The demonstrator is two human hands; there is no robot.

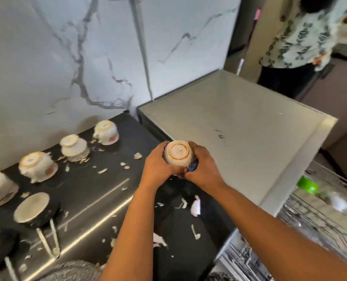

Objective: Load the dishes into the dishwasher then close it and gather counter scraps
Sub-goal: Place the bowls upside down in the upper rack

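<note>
Seen from above, the left hand [158, 166] and right hand [204, 168] together grip an upturned white bowl [177, 153] above the dark table [99, 191], where more upturned cups [37, 166] and pale scraps [102, 170] lie, beside the open dishwasher rack [318, 218] at right.

The worktop [81, 185] is looking dark and glossy, with a brushed-metal strip [91, 226] gleaming across it. The bowl [177, 153] is showing glazed, shiny ceramic. The wall [67, 57] is appearing as smooth, veined marble, and the dishwasher rack [314, 222] as wire metal.
</note>
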